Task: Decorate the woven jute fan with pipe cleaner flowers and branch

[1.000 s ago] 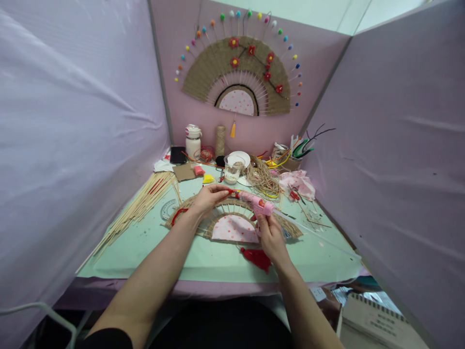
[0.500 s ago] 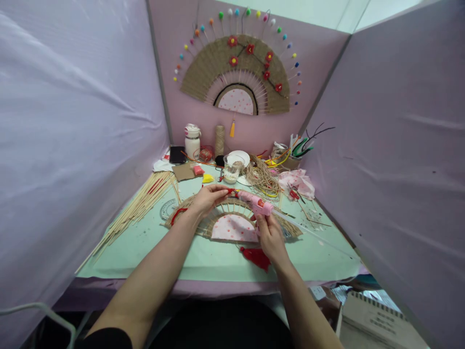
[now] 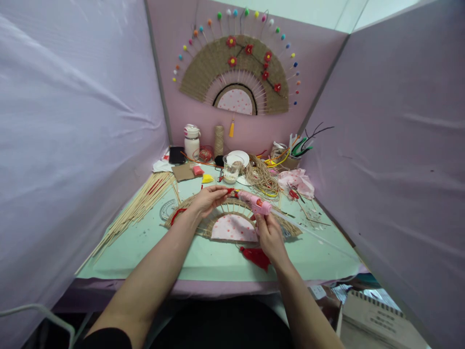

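Observation:
Between the fingertips of my left hand [image 3: 210, 199] is a small red piece [image 3: 230, 190], too small to make out fully. My right hand [image 3: 269, 234] is wrapped round the handle of a pink hot glue gun [image 3: 258, 203], whose nozzle points left at the red piece, close to it. A long clear glue stick [image 3: 290, 218] sticks out of the gun's back end. Under both hands lies a twine-covered fan [image 3: 203, 225] with a pink dotted half-circle [image 3: 234, 229] at its base. A red tassel [image 3: 256, 258] lies below the fan, partly behind my right hand.
Thin bamboo sticks [image 3: 131, 213] lie at left beside a clear protractor [image 3: 167, 209]. Behind stand a white bottle [image 3: 192, 143], a twine spool [image 3: 218, 140], a plastic cup [image 3: 231, 172] and a twine bundle [image 3: 263, 177]. A finished fan [image 3: 207, 63] hangs on the back wall.
Both hands hold nearly the same position, with the glue gun's nozzle still by the red piece. The whole view has shifted very slightly.

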Available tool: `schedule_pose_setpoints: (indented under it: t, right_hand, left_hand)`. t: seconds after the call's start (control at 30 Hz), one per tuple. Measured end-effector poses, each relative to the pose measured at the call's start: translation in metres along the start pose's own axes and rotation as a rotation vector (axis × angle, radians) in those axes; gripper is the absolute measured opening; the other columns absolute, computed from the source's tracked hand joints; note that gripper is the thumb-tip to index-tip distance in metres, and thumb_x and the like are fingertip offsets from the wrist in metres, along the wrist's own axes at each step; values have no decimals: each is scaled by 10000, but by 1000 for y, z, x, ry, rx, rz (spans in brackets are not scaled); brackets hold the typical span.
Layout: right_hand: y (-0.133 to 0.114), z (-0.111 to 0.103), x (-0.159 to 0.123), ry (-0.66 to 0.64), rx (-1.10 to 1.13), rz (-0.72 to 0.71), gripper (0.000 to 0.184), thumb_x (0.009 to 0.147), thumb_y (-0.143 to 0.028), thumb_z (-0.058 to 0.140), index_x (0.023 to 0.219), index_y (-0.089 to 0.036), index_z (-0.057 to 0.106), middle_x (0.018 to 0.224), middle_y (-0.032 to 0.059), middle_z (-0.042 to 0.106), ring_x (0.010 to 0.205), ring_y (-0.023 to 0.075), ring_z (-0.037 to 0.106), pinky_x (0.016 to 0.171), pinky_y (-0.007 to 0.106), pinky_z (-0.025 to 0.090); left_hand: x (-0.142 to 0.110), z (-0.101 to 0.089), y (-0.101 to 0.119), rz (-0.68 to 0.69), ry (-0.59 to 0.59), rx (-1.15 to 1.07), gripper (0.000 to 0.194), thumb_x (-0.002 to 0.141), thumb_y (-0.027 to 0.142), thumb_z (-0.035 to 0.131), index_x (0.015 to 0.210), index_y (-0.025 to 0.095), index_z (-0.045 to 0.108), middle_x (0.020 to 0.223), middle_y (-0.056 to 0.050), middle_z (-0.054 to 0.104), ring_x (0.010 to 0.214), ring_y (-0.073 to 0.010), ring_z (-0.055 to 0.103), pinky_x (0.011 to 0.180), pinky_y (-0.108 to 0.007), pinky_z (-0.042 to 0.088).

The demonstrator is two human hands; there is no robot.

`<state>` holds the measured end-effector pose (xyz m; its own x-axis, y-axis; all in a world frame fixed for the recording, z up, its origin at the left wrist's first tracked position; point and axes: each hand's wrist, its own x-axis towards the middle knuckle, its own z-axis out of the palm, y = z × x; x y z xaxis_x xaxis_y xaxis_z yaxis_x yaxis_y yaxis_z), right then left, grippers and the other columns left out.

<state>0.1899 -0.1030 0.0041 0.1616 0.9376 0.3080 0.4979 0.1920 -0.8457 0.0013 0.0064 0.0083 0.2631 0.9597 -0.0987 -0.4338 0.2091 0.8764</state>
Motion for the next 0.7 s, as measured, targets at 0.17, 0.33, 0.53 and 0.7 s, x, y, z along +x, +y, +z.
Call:
schedule_pose_setpoints:
  t: [0.17,0.33,0.53,0.7]
  right_hand:
    - [5,-10,2,-7,-17,-11,402,905,-498,369,897,-172,606,809,64,627,735,198,550,681,315,427]
    - [27,-43,10,51,-32,-9,448,891,-531,385,993,-158,611,807,69,637,624,171,504,606,302,416]
    - [66,-98,23,173,-130,15,533,856,-601,387,989,-140,619,932,121,658,655,174,542,630,316,443]
    - [99,-131,28,272,-201,76,545,841,-616,397,1006,-147,621,947,129,659,693,190,563,630,320,450]
  left_hand:
    - [3,-2,4,79,91,89,240,582,210,780,776,129,663,822,-58,697,716,-114,625,740,-258,496]
    - [1,0,11,250,253,528,217,625,273,714,795,144,674,766,-46,686,737,-165,624,743,-297,475]
    - [-1,20,31,363,184,1099,138,671,143,603,797,161,657,802,-52,693,764,-185,634,733,-292,463]
    - [22,28,30,399,128,1380,336,658,52,553,966,170,619,817,-51,688,777,-189,623,718,-283,444]
